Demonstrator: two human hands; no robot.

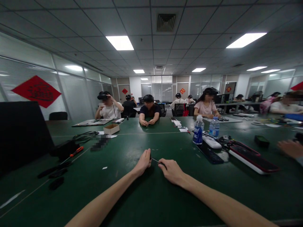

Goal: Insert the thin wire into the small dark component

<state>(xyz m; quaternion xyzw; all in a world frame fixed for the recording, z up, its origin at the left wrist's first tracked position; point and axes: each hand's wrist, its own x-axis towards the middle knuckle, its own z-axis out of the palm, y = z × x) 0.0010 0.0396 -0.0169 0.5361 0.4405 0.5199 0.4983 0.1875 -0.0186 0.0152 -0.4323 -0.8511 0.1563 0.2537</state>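
Note:
Both of my hands are over the middle of the green table. My left hand is closed around a small dark object, most of which its fingers hide. My right hand is closed on the dark handle of a thin tool, perhaps a screwdriver. The tool's metal shaft points left and reaches to the dark object; whether the tip touches it is too small to tell.
An orange-handled screwdriver, cables and a small box lie at left. Bottles, a dark phone-like slab and red-edged devices are at right. A co-worker's hand shows at far right; people sit across.

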